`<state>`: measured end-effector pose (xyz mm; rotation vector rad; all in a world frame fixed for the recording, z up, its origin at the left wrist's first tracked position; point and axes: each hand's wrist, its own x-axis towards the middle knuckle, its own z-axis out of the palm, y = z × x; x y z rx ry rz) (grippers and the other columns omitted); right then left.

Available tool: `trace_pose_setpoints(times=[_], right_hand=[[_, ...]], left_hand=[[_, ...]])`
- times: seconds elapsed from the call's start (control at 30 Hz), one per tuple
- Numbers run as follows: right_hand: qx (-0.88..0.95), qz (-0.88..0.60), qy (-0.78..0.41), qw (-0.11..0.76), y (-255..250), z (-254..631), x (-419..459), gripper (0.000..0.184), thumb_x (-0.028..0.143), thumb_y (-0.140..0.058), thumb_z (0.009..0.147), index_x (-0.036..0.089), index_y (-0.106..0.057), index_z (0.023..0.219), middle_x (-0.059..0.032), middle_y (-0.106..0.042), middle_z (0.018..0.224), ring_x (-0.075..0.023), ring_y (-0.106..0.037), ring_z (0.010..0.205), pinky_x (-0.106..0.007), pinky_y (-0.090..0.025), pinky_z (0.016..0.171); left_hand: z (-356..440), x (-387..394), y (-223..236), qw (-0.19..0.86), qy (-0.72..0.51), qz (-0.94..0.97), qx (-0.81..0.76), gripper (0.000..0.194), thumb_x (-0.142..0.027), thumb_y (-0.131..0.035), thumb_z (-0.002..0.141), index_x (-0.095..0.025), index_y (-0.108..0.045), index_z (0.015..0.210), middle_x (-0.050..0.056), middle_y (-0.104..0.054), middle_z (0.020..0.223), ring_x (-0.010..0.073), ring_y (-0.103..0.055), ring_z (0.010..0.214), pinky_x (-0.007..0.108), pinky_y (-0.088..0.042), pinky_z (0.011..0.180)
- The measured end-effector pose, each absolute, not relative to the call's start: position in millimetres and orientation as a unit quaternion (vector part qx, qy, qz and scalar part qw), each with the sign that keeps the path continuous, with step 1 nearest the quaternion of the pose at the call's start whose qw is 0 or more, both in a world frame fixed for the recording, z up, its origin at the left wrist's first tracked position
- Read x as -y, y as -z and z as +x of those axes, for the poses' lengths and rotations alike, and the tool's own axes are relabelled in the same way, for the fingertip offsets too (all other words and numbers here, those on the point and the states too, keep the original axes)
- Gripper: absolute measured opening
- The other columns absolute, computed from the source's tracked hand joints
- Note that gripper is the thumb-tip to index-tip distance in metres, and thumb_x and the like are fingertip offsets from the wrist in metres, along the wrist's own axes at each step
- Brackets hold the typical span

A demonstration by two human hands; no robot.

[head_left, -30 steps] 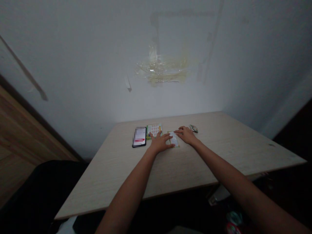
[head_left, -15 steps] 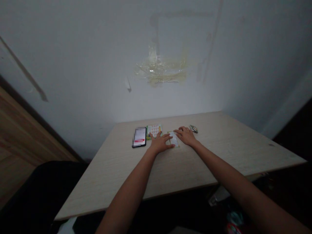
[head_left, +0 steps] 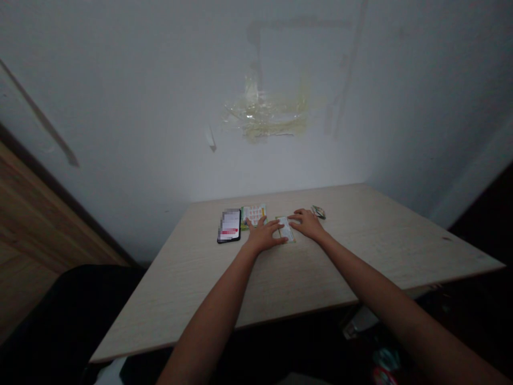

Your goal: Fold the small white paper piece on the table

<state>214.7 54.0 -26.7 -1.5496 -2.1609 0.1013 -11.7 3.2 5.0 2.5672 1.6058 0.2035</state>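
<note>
My left hand (head_left: 262, 236) lies with its fingers spread, its fingertips on the left part of a small white printed card (head_left: 286, 231) and near a green-and-white printed sheet (head_left: 254, 213). From the other side, my right hand (head_left: 306, 223) rests with outstretched fingers at the card's upper right edge. The card lies flat on the table between the two hands, partly covered by the left fingers. Just beyond my right hand is a small dark green-and-white packet or stack of cards (head_left: 318, 212); its exact kind is unclear.
A phone (head_left: 230, 225) with a lit, partly blurred screen lies left of the printed sheet. The pale wooden table (head_left: 192, 278) meets a grey wall (head_left: 160, 107) bearing old tape (head_left: 276, 115). A dark chair-like shape (head_left: 72, 310) stands at the left.
My right hand has shifted very slightly to the right along the card's edge. My left hand stays where it was.
</note>
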Motion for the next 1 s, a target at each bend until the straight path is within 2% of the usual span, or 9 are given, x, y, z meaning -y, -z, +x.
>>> trace_pose_setpoints(times=[0.27,0.4,0.7,1.0], right_hand=[[0.796,-0.553,-0.059,0.239,27.9,219.0,-57.9,0.035,0.046,-0.066,0.087,0.033,-0.073,0.119,-0.0073,-0.061,0.131,-0.0276,-0.056,0.121,-0.044,-0.04,0.107],[0.802,-0.544,-0.066,0.237,29.2,222.4,-58.1,0.037,0.046,-0.067,0.086,0.034,-0.071,0.121,-0.0074,-0.059,0.134,-0.0285,-0.054,0.125,-0.045,-0.039,0.109],[0.819,-0.519,-0.095,0.226,28.7,230.5,-54.6,0.045,0.047,-0.07,0.084,0.034,-0.068,0.126,-0.0085,-0.054,0.143,-0.0295,-0.052,0.13,-0.048,-0.036,0.112],[0.836,-0.484,-0.129,0.224,31.2,237.9,-53.9,0.051,0.046,-0.075,0.079,0.031,-0.068,0.127,-0.0092,-0.05,0.147,-0.0287,-0.047,0.136,-0.046,-0.034,0.116]], left_hand=[[-11.6,-4.0,-3.3,0.053,-0.069,0.843,-0.531,0.07,-0.082,-0.043,0.081,-0.047,-0.048,0.142,-0.006,-0.04,0.157,0.0425,-0.019,0.148,0.083,0.005,0.105],[-11.3,-3.0,-4.3,0.049,-0.064,0.843,-0.531,0.07,-0.081,-0.042,0.082,-0.048,-0.045,0.143,-0.006,-0.04,0.158,0.0423,-0.018,0.148,0.085,0.005,0.103],[-11.4,-2.2,-5.3,0.055,-0.069,0.842,-0.532,0.069,-0.081,-0.044,0.082,-0.047,-0.048,0.142,-0.006,-0.041,0.157,0.0405,-0.019,0.149,0.079,0.005,0.109],[-11.1,-1.8,-5.9,0.057,-0.065,0.841,-0.535,0.07,-0.081,-0.044,0.082,-0.047,-0.047,0.143,-0.005,-0.04,0.158,0.0414,-0.019,0.148,0.081,0.006,0.107]])
